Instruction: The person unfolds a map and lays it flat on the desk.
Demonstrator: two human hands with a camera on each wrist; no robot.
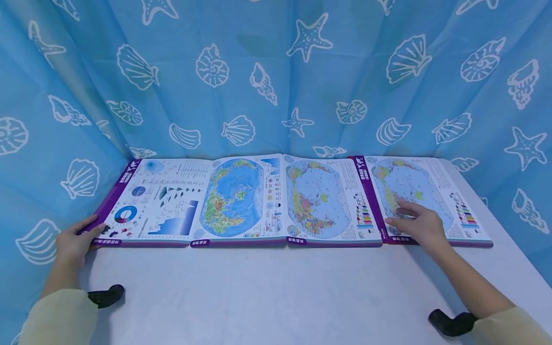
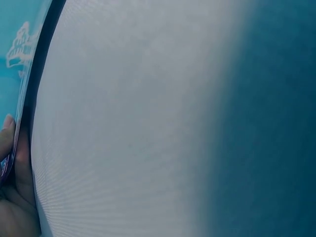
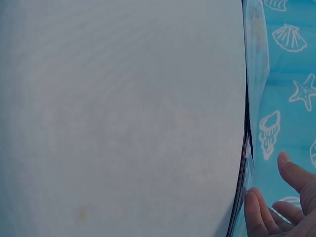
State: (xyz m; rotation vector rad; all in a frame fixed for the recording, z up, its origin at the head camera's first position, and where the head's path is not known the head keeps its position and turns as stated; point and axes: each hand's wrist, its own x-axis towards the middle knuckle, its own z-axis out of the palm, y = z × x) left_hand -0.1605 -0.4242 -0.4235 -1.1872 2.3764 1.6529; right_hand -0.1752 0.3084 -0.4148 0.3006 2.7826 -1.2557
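Note:
Several printed world map panels lie side by side on the table. My left hand (image 1: 74,243) pinches the lower left corner of the leftmost chart panel (image 1: 168,191), thumb on top and fingers beneath. That thumb and a finger also show at the map edge in the left wrist view. Above the far-right world map (image 1: 435,182), my right hand (image 1: 424,229) has its fingers loosely bent, with thumb and fingertips apart and nothing between them. In the right wrist view the right hand (image 3: 296,212) shows beside the map's thin edge. Two middle maps (image 1: 241,191) lie between the hands.
A white table (image 1: 267,292) stretches in front of the maps. Behind and at both sides hangs a blue curtain (image 1: 276,43) with white shell and starfish prints, close to the maps' back edge. Black wrist devices (image 1: 108,296) sit at both sleeves.

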